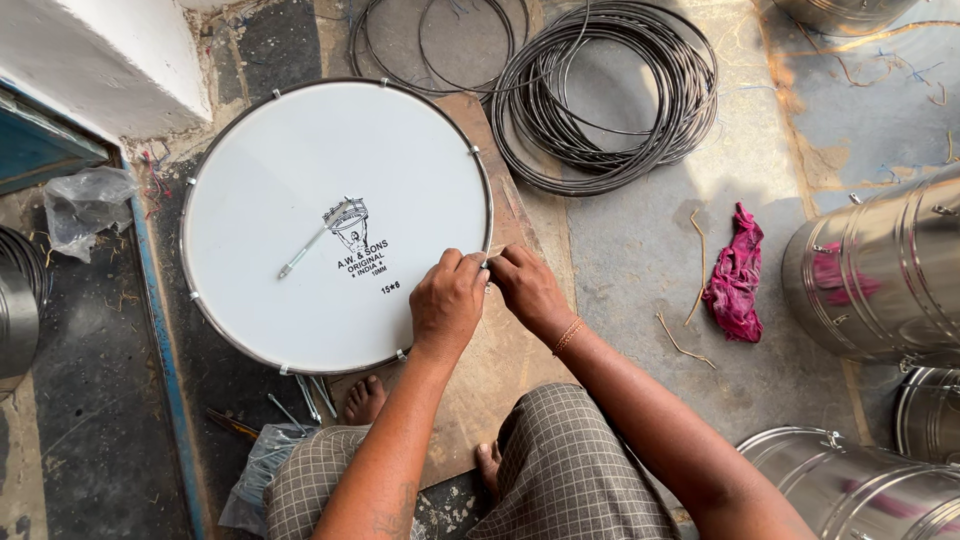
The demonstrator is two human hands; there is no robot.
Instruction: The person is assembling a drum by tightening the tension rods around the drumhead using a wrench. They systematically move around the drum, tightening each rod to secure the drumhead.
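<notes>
Drum [320, 220], white-headed, lies flat at centre-left on a board; both hands work its near-right rim. Left hand [447, 300] and right hand [528, 287] pinch a rim fitting there, seemingly mid-tightening; steady grip needed next.

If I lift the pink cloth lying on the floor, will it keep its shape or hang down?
The pink cloth would probably hang limp: it lies crumpled in soft folds. It looks thin, so it is likely light for its size. It seems unlikely to roll or slide, since it rests flat on the rough floor.
</notes>
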